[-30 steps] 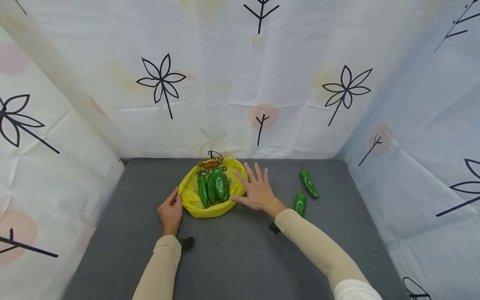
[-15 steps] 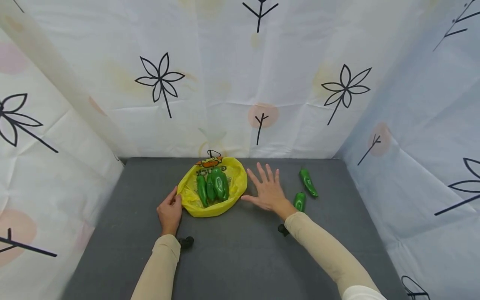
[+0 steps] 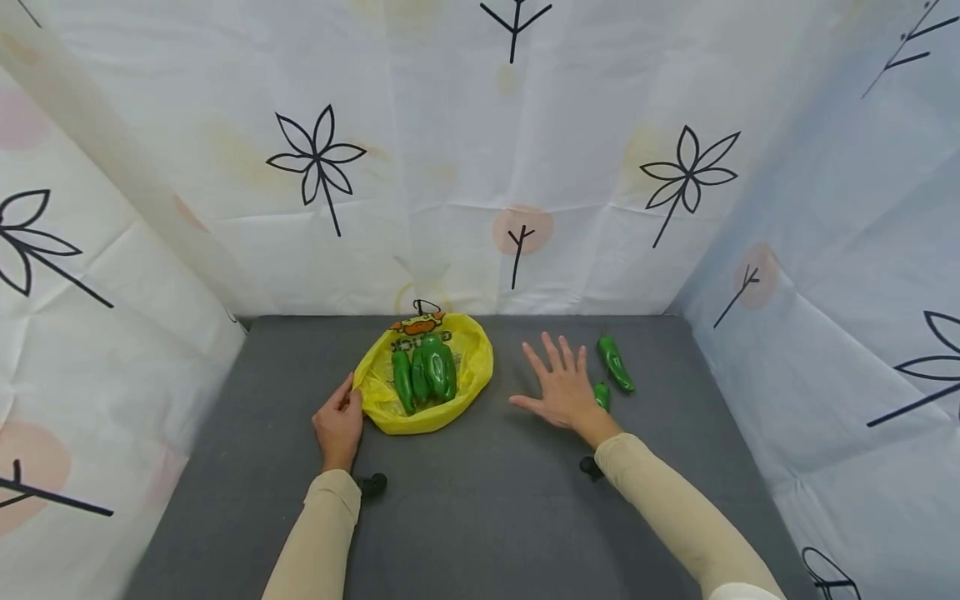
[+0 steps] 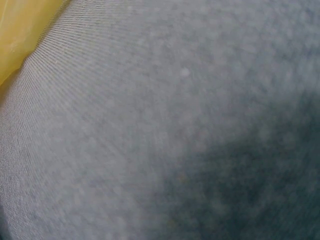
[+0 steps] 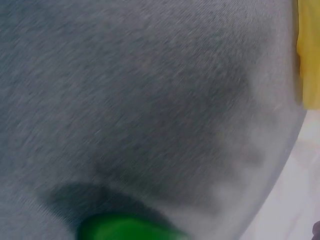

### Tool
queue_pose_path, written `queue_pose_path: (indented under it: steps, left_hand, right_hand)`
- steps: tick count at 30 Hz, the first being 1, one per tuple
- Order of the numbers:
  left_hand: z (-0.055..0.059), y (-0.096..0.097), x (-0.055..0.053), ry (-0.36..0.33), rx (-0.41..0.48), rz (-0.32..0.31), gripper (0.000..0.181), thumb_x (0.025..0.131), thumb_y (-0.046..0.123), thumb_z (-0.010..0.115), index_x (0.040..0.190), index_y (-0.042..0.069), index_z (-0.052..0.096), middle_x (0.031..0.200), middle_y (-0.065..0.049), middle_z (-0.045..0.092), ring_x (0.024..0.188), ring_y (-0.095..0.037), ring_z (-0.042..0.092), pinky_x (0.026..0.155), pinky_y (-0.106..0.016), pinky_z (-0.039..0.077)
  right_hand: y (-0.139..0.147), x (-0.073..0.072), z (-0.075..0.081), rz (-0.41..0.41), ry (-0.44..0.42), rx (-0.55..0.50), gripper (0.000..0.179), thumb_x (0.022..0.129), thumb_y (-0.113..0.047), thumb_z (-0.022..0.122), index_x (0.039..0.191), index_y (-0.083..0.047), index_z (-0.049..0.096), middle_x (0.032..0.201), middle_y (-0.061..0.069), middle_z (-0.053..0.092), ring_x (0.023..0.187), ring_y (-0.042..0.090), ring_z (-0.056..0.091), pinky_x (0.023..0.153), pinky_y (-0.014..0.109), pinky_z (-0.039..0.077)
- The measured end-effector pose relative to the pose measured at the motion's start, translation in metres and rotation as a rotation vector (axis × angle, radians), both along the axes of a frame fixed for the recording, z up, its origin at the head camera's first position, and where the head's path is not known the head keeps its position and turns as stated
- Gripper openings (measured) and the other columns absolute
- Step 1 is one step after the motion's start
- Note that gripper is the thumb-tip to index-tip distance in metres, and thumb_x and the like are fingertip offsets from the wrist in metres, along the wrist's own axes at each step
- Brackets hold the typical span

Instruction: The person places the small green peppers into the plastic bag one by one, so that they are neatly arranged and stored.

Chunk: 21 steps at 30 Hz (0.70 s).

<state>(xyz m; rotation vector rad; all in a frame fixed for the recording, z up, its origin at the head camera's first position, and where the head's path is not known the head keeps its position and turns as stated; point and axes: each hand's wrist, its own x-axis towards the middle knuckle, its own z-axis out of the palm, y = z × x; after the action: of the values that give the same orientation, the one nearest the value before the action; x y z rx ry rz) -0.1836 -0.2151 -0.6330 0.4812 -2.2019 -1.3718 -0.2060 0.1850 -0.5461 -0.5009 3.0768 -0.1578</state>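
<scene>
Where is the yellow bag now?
In the head view, the yellow bag lies just left of centre on the table, between the left hand, holding its edge, and the right hand.

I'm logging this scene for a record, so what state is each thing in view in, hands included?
Yellow bag: mouth spread open, peppers inside.
Peppers in the bag: whole, lying side by side.
Farther loose pepper: whole, lying on the table.
Nearer loose pepper: partly hidden by the right hand.
Left hand: pinching the bag's left edge.
Right hand: fingers spread, holding nothing.
Patterned sheet: hanging, creased.
</scene>
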Motion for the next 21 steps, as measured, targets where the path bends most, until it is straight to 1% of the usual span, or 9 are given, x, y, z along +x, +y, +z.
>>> queue_pose_path:
  steps: [4,7,12,15,21]
  left_hand:
    - [0.000,0.001,0.000,-0.006,-0.003,0.000,0.035,0.099,0.024,0.060,0.132,0.025,0.071,0.114,-0.008,0.078,0.075,0.011,0.057,0.070,-0.006,0.041]
    - [-0.001,0.000,0.000,-0.014,-0.008,0.006,0.035,0.099,0.024,0.060,0.132,0.026,0.071,0.114,-0.007,0.079,0.073,0.011,0.056,0.069,-0.006,0.041]
    - [0.000,0.001,0.001,-0.020,-0.007,-0.006,0.036,0.099,0.025,0.060,0.133,0.026,0.071,0.107,-0.008,0.080,0.067,0.005,0.056,0.066,-0.009,0.040]
    - [0.001,0.000,0.001,-0.023,0.004,-0.005,0.036,0.099,0.025,0.059,0.133,0.026,0.070,0.108,-0.007,0.080,0.066,0.004,0.055,0.066,-0.009,0.040]
    - [0.001,0.001,0.000,-0.035,0.018,0.002,0.035,0.100,0.025,0.060,0.133,0.028,0.070,0.111,-0.007,0.079,0.069,0.008,0.055,0.067,-0.007,0.040]
  right_hand:
    - [0.015,0.004,-0.001,-0.015,0.019,-0.015,0.102,0.087,-0.077,0.056,0.166,-0.026,0.016,0.173,0.016,0.007,0.158,0.046,0.009,0.121,0.072,0.006]
    - [0.025,0.008,0.001,-0.033,0.012,-0.029,0.101,0.087,-0.074,0.059,0.166,-0.025,0.018,0.173,0.017,0.008,0.157,0.047,0.009,0.121,0.072,0.006]
    - [0.042,0.014,0.002,-0.077,0.006,-0.042,0.101,0.087,-0.072,0.061,0.166,-0.025,0.019,0.172,0.017,0.009,0.157,0.047,0.010,0.121,0.072,0.007]
    - [0.050,0.015,0.002,-0.072,0.023,-0.075,0.101,0.088,-0.069,0.063,0.166,-0.022,0.019,0.172,0.020,0.011,0.157,0.049,0.011,0.121,0.072,0.011]
    - [0.065,0.017,-0.001,-0.060,0.021,-0.140,0.100,0.090,-0.062,0.066,0.166,-0.019,0.018,0.170,0.024,0.009,0.155,0.052,0.010,0.122,0.070,0.015]
